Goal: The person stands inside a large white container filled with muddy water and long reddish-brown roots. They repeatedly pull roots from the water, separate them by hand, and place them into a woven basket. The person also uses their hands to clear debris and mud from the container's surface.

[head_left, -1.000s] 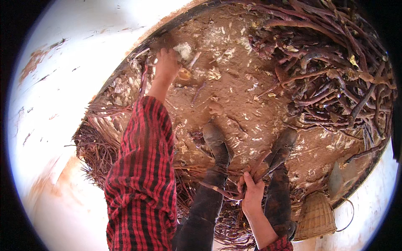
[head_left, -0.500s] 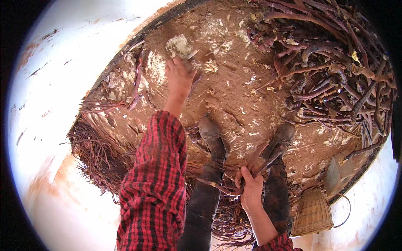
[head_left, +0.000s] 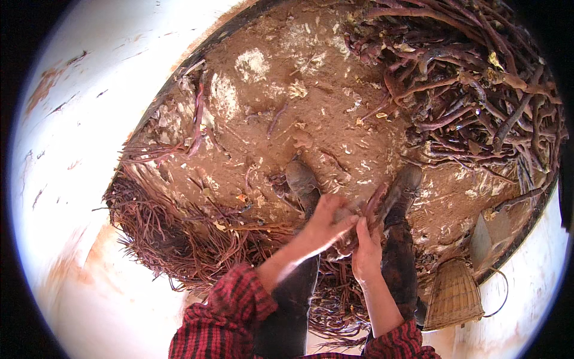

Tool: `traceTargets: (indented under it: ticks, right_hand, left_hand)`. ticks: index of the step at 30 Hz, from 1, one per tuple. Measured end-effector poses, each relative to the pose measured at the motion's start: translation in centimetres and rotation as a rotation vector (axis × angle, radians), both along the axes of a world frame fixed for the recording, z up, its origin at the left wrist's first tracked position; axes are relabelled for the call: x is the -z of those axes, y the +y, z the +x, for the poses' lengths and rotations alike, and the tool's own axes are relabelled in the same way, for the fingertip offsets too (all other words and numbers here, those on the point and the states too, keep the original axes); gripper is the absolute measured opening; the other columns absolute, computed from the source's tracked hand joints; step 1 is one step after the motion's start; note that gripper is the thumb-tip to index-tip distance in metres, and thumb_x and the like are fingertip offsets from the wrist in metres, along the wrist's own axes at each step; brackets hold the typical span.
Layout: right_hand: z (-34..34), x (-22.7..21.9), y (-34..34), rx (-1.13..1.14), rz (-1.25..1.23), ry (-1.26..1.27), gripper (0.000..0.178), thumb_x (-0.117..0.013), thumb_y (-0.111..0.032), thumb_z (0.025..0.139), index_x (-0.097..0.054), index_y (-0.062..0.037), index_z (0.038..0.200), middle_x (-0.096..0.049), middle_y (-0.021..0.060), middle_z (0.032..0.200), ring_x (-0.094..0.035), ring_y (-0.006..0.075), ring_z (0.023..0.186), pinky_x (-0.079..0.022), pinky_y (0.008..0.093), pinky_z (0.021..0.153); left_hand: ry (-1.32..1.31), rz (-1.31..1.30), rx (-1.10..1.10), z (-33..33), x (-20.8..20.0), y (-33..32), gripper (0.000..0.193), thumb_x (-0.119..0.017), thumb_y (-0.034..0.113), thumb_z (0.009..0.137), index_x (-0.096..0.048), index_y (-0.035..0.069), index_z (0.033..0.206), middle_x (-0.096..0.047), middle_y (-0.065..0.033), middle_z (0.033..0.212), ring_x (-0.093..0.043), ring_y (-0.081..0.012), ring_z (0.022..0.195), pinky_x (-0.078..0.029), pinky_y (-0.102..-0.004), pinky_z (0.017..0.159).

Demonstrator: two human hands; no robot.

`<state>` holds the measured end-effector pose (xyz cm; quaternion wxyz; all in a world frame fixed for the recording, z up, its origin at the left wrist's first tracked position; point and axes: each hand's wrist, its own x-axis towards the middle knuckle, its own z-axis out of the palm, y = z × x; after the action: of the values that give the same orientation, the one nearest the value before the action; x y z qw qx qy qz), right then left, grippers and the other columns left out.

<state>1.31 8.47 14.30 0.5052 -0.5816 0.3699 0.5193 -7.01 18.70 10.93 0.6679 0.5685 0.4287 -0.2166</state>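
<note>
My right hand (head_left: 367, 251) is closed on a forked reddish-brown root (head_left: 373, 202), held low between my knees. The root's upper branch points away from me, and part of it lies hidden behind the fingers. My left hand (head_left: 326, 222) meets the right one at the root. Its fingers are bent and slightly blurred, with the thumb reaching toward the right thumb; what they pinch, if anything, I cannot make out. Below both hands lies a heap of thin dark-red roots (head_left: 341, 293).
A big pile of thick, tangled roots (head_left: 472, 96) rises at the far right. Finer roots (head_left: 149, 221) are heaped at the left. Bare brown soil (head_left: 335, 119) carries pale scraps. A wicker basket (head_left: 452, 296) and a flat grey blade-like piece (head_left: 480, 242) are at the lower right.
My left hand has come back from the soil at the upper left to the root beside my right hand. The right hand stays nearly in place, keeping its hold.
</note>
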Motion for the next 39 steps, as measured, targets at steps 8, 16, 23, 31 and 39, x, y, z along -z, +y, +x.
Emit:
traceTargets:
  ticks: [8, 16, 23, 31, 39]
  right_hand:
    - [1.9, -0.6, -0.2, -0.306, 0.011, -0.051, 0.068, -0.081, -0.003, 0.065, -0.045, 0.0005, 0.122, -0.061, 0.008, 0.102, -0.061, 0.0158, 0.089, -0.052, 0.0277, 0.074]
    - [0.8, -1.6, -2.7, -0.282, -0.047, -0.194, 0.061, -0.079, -0.003, 0.066, -0.048, -0.0005, 0.119, -0.061, 0.0064, 0.101, -0.06, 0.0154, 0.089, -0.05, 0.028, 0.078]
    - [1.1, -4.4, -4.4, -0.281, -0.078, -0.117, 0.057, -0.078, -0.005, 0.069, -0.048, 0.0011, 0.117, -0.061, 0.0084, 0.101, -0.06, 0.0158, 0.089, -0.05, 0.0289, 0.079]
    - [-1.4, -3.8, -5.3, -0.221, 0.02, -0.088, 0.056, -0.077, -0.006, 0.071, -0.047, 0.0017, 0.117, -0.06, 0.0081, 0.1, -0.06, 0.0138, 0.086, -0.053, 0.0269, 0.068]
    - [-2.9, -3.6, -5.3, -0.268, -0.001, -0.085, 0.063, -0.079, -0.006, 0.068, -0.045, 0.0003, 0.121, -0.06, 0.0085, 0.102, -0.058, 0.0136, 0.086, -0.05, 0.026, 0.071]
  left_hand:
    - [-0.091, -0.649, -0.352, 1.1, 0.0, -1.1, 0.078, -0.021, 0.062, 0.093, -0.022, 0.003, 0.144, -0.019, -0.0181, 0.149, -0.019, -0.033, 0.137, -0.016, -0.045, 0.112]
    - [0.335, 0.884, -0.288, -3.8, 17.7, 2.7, 0.035, -0.069, 0.028, 0.078, -0.056, 0.002, 0.096, -0.063, -0.0165, 0.091, -0.061, -0.0333, 0.091, -0.048, -0.0434, 0.073]
    - [0.629, 0.806, -0.005, -2.6, 20.9, 6.6, 0.045, -0.075, 0.048, 0.065, -0.066, 0.009, 0.087, -0.068, -0.0124, 0.081, -0.066, -0.0316, 0.079, -0.05, -0.0428, 0.069]
    - [0.505, 0.728, 0.039, -10.0, 11.9, 9.5, 0.03, -0.078, 0.034, 0.07, -0.069, 0.007, 0.08, -0.069, -0.0088, 0.074, -0.065, -0.0216, 0.063, -0.051, -0.0346, 0.062]
    - [0.48, 0.967, 0.127, -16.2, 17.4, -2.2, 0.056, -0.076, 0.017, 0.068, -0.049, 0.003, 0.115, -0.051, -0.0221, 0.121, -0.054, -0.039, 0.105, -0.047, -0.0439, 0.086]
